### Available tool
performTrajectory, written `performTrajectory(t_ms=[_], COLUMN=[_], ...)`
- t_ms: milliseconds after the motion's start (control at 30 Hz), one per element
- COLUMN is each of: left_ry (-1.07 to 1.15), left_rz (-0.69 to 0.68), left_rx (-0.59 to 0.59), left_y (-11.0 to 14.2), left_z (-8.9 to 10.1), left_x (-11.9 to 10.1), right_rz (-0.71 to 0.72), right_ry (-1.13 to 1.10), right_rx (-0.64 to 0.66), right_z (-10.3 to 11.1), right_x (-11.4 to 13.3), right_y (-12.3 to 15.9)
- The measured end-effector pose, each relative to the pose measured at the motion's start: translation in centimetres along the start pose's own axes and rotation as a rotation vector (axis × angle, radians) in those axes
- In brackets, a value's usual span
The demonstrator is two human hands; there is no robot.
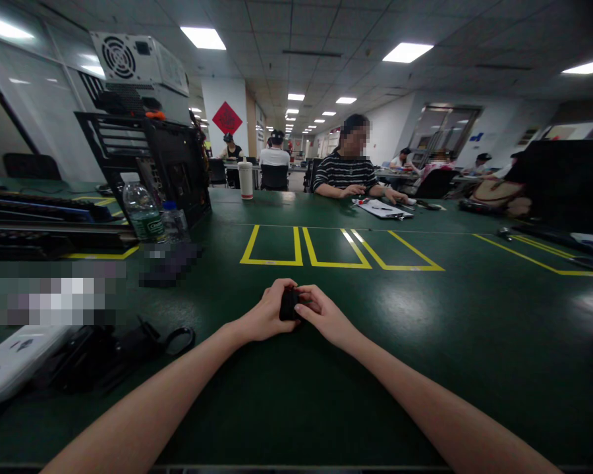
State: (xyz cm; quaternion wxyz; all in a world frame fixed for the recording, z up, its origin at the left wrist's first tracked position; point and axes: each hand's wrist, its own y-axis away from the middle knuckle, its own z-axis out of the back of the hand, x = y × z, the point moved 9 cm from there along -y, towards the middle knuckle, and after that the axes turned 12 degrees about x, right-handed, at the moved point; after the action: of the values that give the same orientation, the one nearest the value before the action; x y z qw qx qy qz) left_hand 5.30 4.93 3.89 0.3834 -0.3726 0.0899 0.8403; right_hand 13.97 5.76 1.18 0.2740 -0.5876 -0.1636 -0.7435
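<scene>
Between my two hands, just above or on the dark green table (296,388), is a small black boxy object (289,305); its exact kind cannot be made out. My left hand (269,311) wraps round its left side, thumb near and fingers at the far edge. From the right, my right hand (323,313) grips it with closed fingertips, the thumb against its front face. Much of the object is hidden by the fingers. Yellow tape outlines (336,265) mark the table beyond my hands.
On the left stand an open computer case (178,168) with a power supply (141,62) on top, a water bottle (145,214), a white device (22,359) and a black ring (180,340). Across the table are a white cup (246,179), a person (348,164) and a clipboard (383,209).
</scene>
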Motion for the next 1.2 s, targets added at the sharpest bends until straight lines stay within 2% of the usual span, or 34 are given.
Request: performTrajectory(t_ms=[300, 667, 967, 1200], left_ry=[0.011, -0.030, -0.027, -0.016], left_rz=[0.009, -0.015, -0.017, -0.013], left_rx=[-0.004, -0.084, -0.062, -0.046], left_y=[0.1, -0.3, -0.2, -0.2], left_z=[0.2, -0.2, -0.1, -0.2], left_x=[-0.4, 1.0, 0.6, 0.7], right_rz=[0.033, 0.017, 0.038, 0.030], right_ry=[-0.048, -0.007, -0.051, -0.023], right_rx=[0.067, -0.001, 0.070, 0.012], right_z=[-0.7, -0.2, -0.7, -0.3], right_x=[0.6, 0.4, 0.8, 0.4], right_y=[0.6, 0.0, 0.5, 0.1])
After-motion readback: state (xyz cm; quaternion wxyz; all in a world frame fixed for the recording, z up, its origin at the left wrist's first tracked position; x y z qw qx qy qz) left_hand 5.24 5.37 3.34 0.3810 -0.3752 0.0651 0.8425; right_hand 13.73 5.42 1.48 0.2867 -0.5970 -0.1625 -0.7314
